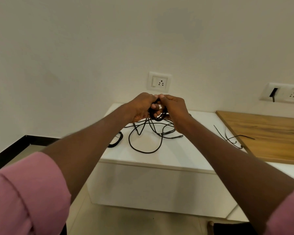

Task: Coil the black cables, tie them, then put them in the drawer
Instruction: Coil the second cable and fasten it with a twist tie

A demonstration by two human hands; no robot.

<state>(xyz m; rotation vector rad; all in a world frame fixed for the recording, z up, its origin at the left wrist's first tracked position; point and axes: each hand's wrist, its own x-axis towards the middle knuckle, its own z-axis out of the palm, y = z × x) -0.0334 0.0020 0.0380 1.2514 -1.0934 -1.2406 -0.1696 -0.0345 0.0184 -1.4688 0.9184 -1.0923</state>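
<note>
**Both hands hold a small coil of black cable above the table**

A pale wall (92, 48) fills the upper view, with a white socket plate (159, 81) behind the hands and a second socket panel (285, 94) to the right. Below stands the white table (185, 150), and a wooden top (270, 133) adjoins its right side.

Two bare forearms in pink sleeves (24, 197) reach forward. The left hand (141, 106) and right hand (175, 108) meet above the table's far edge, fingers curled round a small coil of black cable (157, 116) held between them. The loose cable (143, 145) hangs from the coil and sprawls in open loops on the table.

A finished black coil (116, 140) lies on the table, partly hidden by the left forearm. Thin black ties (231, 138) lie at the table's right edge, reaching onto the wooden top.
</note>
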